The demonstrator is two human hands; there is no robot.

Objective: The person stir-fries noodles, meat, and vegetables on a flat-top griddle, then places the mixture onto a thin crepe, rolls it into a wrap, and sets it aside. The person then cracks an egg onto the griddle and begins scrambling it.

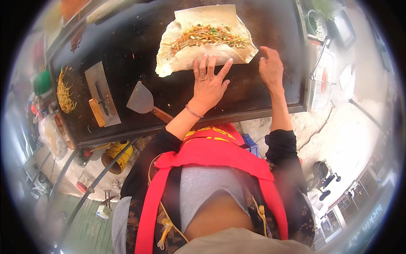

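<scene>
A thin crepe (215,52) lies on the dark flat griddle (152,41), its near edge folded over a filling of shredded vegetables (211,36). The far flap stands open, leaving the filling exposed. My left hand (207,84) rests palm down on the near fold with its fingers spread. Just off the crepe's right end is my right hand (271,66), fingers loosely bent and nothing in it. A triangular-bladed scraper (140,98) lies left of my left wrist, its wooden handle partly hidden by that forearm. Further left lies a rectangular steel spatula (103,95) with a wooden grip.
Shredded vegetables (65,92) sit in a heap at the griddle's left end. To the right stand a white lidded container (322,76) and metal tongs (318,60). Below the griddle's left corner is a yellow bucket (118,157). The griddle's raised rim (250,115) runs before me.
</scene>
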